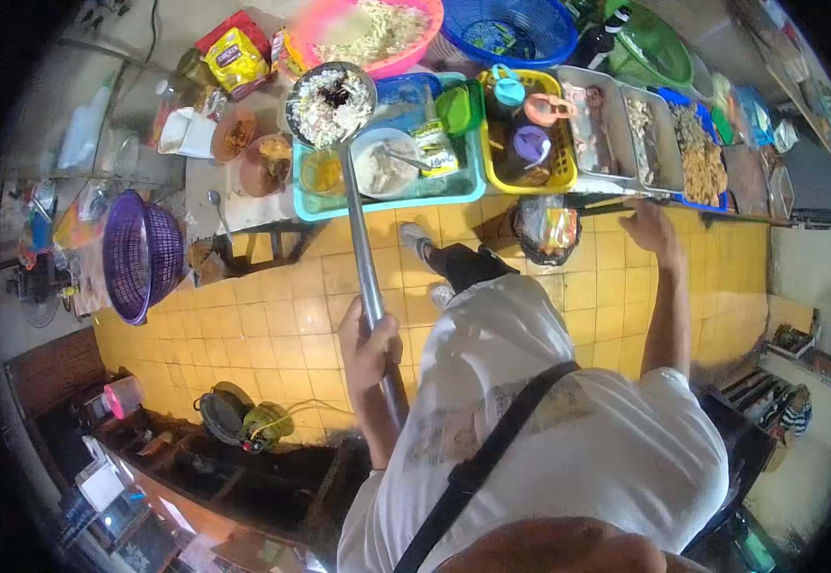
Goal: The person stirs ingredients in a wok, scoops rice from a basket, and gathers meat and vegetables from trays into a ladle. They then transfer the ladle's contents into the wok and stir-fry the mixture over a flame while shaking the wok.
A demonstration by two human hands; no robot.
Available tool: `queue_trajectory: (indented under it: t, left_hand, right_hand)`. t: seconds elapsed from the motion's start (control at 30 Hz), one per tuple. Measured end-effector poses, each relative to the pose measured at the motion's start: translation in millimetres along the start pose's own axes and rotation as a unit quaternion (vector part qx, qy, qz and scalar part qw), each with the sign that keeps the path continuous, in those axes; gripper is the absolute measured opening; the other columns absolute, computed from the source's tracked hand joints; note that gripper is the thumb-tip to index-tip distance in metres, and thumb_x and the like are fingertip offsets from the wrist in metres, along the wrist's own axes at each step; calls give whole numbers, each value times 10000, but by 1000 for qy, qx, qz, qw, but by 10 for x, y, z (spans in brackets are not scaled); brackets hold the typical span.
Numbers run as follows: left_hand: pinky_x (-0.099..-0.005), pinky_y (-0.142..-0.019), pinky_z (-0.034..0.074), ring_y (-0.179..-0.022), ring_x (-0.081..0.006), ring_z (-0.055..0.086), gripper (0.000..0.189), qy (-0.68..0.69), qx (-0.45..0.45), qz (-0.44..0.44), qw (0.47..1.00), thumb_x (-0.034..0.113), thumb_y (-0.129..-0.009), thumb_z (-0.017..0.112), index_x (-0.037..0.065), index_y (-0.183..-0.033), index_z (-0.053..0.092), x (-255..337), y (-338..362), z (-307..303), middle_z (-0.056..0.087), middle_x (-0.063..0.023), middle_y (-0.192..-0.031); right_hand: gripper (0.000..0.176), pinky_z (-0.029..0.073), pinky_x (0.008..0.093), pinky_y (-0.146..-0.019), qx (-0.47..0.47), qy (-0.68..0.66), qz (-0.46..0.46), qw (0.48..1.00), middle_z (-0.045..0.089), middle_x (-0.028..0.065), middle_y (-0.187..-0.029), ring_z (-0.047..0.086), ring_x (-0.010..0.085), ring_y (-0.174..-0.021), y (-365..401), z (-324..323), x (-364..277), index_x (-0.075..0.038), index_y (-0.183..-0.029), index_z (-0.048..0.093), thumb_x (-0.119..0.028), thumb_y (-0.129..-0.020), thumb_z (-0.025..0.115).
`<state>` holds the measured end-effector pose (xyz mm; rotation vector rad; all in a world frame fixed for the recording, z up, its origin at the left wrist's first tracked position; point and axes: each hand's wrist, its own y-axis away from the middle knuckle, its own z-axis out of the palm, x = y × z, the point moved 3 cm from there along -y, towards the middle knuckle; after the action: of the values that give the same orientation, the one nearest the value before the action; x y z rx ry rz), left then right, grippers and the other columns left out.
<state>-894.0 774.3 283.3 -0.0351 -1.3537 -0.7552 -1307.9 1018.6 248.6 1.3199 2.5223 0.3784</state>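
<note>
My left hand (368, 339) is wrapped round the metal handle of a long-handled ladle (364, 239). Its round dark bowl is up over the table, filled with chopped pale food (325, 115) and a dark sauce-like patch on top. Below the bowl sits a turquoise tray (473, 181) holding a white bowl (377, 143) with a spoon, a tub of yellow paste (323, 173) and a seasoning packet (437, 148). My right hand (651, 229) is by the table's front edge, near the metal trays (616, 129), its fingers apart and nothing visible in them.
A yellow basket (570, 177) holds lidded containers. Behind stand a pink basin of noodles (434, 29), a blue basket (560, 43) and a green basket (687, 72). A purple basket (143, 258) is at left. A lined bin (547, 234) stands on the yellow tiled floor.
</note>
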Motion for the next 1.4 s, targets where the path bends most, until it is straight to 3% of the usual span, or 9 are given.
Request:
queue_trajectory:
  t: [0.2,0.27,0.47,0.57,0.7,0.77,0.97,1.2,1.4]
  left_hand:
    - [-216,-303,275,-340,-77,381,305,-34,-27,-11,999,157,-710,662,22,-920,488,-107,262,228,436,4,-536]
    - [-214,-307,273,-342,-74,378,318,-43,-22,-18,999,167,-708,668,20,-923,486,-120,335,320,434,6,-535]
    - [-204,-330,295,-366,-65,389,312,-83,-56,-2,995,180,-734,656,7,-925,480,-112,324,799,442,8,-562]
    - [-202,-344,329,-392,-68,422,271,-100,-84,-10,991,156,-767,627,-1,-932,481,-109,273,1149,465,0,-592]
    - [-207,-346,342,-397,-72,440,236,-119,-144,-22,982,118,-776,617,4,-933,482,-194,144,1636,485,-7,-603]
    - [-211,-358,350,-403,-77,445,204,-131,-155,-53,978,97,-784,598,10,-933,490,-197,128,1889,486,-11,-608]
    - [-225,-413,382,-446,-84,467,265,-209,-199,-137,948,7,-768,534,-10,-1031,509,-388,54,2388,484,-16,-634]
    - [-219,-421,387,-465,-77,474,211,-202,-241,-214,925,26,-795,552,1,-999,505,-595,-18,2819,479,-5,-633]
    - [-229,-422,386,-466,-83,486,178,-242,-290,-176,909,38,-826,548,2,-990,491,-880,-205,2936,477,-7,-608]
  right_hand:
    - [429,456,443,-840,12,-30,-20,999,605,231,-1006,574,381,-958,-79,212,578,-43,-1107,574,-312,-776,624]
    - [442,458,446,-820,136,-23,-11,990,608,259,-932,583,407,-894,-555,478,1081,-51,-1143,548,-284,-776,628]
    - [575,462,443,-776,246,59,-43,967,575,239,-1075,580,363,-940,-1880,709,1769,9,-1259,419,-210,-762,606]
    - [588,481,440,-753,71,214,-63,972,591,230,-1051,597,361,-912,-2362,1081,2015,15,-1273,401,-165,-749,599]
    - [618,443,424,-906,-67,144,-74,985,473,240,-1238,514,376,-1080,-2198,869,1695,-165,-1322,373,-270,-762,611]
    - [474,469,413,-862,-98,7,-117,988,513,203,-1199,552,371,-1021,-2132,805,1563,-155,-1231,482,-253,-777,580]
    - [410,449,462,-852,-53,0,-78,996,569,226,-1040,565,388,-975,-1793,486,1286,-109,-1101,501,-325,-765,595]
    - [265,490,443,-741,84,-91,-231,965,609,247,-874,591,396,-854,-1867,587,1401,4,-934,561,-225,-804,534]
    - [210,499,381,-651,159,-186,-135,960,637,196,-771,639,268,-712,-2033,559,1837,22,-819,621,-181,-780,583]
